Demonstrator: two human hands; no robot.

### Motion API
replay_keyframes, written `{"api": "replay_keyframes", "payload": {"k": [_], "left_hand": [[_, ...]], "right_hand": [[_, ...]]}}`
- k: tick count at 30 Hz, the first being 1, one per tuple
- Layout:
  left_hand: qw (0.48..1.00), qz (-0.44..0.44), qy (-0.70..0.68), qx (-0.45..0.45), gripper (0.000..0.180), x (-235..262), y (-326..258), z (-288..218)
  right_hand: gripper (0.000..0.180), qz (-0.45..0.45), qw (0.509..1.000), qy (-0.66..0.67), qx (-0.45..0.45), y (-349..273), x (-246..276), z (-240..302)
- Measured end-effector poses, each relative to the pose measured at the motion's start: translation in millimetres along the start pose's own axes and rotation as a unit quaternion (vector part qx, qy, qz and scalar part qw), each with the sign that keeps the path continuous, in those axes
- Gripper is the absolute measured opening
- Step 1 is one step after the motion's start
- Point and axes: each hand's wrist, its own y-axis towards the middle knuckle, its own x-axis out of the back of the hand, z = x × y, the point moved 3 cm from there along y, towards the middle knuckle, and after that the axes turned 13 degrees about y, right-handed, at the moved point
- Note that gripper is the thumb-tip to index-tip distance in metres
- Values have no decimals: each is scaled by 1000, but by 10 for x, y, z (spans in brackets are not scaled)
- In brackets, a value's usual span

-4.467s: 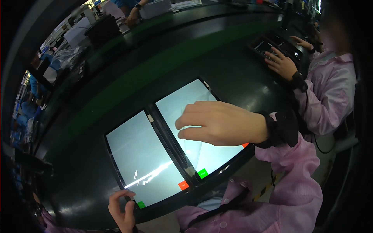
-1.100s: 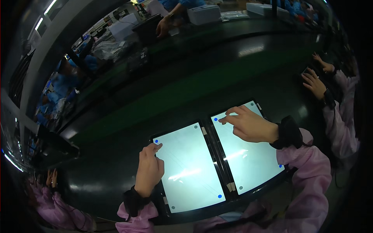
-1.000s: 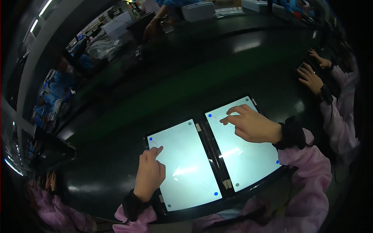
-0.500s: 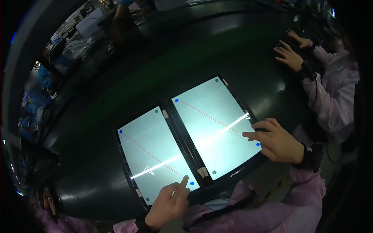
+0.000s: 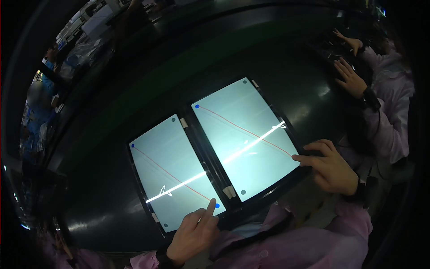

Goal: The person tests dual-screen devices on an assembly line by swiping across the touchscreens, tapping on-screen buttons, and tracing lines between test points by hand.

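Two bright flat touchscreens lie side by side in dark frames, a left screen [image 5: 179, 154] and a right screen [image 5: 228, 139]. Each has a thin red line slanting from a blue dot at its far left corner toward its near right corner. My left hand [image 5: 192, 235] points with its index finger at the left screen, the tip beside a blue dot [image 5: 217, 206] where the line ends. At the right screen's near right edge, my right hand [image 5: 330, 169] has its index fingertip at the red line's end, its other fingers apart. Neither hand holds anything.
Both screens rest on a dark table [image 5: 107, 193]. Across the right side, another person's hands [image 5: 351, 78] lie over the table, with pinkish sleeves. A further hand [image 5: 62, 244] shows at the lower left. Plastic-wrapped items [image 5: 85, 51] stand at the far left.
Both red lines have grown longer, following my index fingertips toward the near right corners. The right screen's lower blue dot is now covered by my finger. The view has shifted slightly.
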Motion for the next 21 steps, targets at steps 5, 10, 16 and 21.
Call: {"api": "replay_keyframes", "payload": {"k": [5,10,16,21], "left_hand": [[1000,-3,8,-4,26,-36,-35,-6],[998,-36,30,-39,22,-32,-20,-22],[996,-37,61,-45,18,2,-13,-42],[994,-56,84,-50,15,-2,6,-53]], "right_hand": [[56,-11,1000,8,11,28,-1,10],[56,-14,1000,-6,9,19,-5,2],[56,-18,999,-26,13,20,-8,19],[57,-22,999,-25,12,8,-17,31]]}}
